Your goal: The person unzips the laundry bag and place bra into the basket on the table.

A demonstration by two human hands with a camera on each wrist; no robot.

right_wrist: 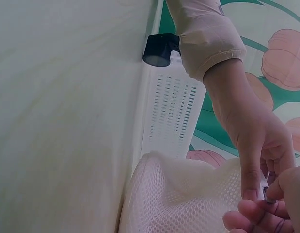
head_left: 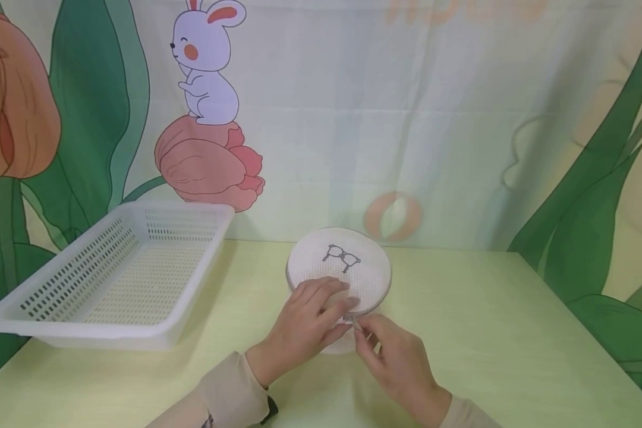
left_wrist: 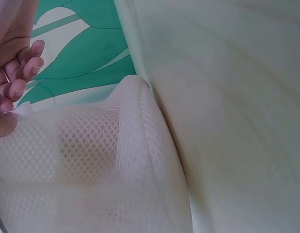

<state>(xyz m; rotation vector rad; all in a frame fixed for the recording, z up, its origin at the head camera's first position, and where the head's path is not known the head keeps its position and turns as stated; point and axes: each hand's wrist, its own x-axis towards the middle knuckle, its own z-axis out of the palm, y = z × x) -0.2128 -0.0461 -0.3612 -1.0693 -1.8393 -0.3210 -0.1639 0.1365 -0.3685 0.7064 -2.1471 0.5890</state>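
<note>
A round white mesh laundry bag point(head_left: 371, 270) with a grey trim and a printed pair of glasses stands on the table in the head view. Its mesh wall point(left_wrist: 89, 141) fills the lower left of the left wrist view. My left hand point(head_left: 305, 321) lies over the bag's near side, and its thumb and fingers pinch the edge by the zipper. Close beside it, my right hand point(head_left: 398, 356) pinches a small zipper pull point(right_wrist: 267, 194) between thumb and forefinger. Fingers partly hide the zipper.
A white slotted plastic basket point(head_left: 171, 330) stands to the left on the pale green table point(head_left: 492, 333). Behind the table hangs a printed cloth point(head_left: 321, 119) with a rabbit and tulips. A black wrist device point(right_wrist: 159, 48) sits at the left sleeve.
</note>
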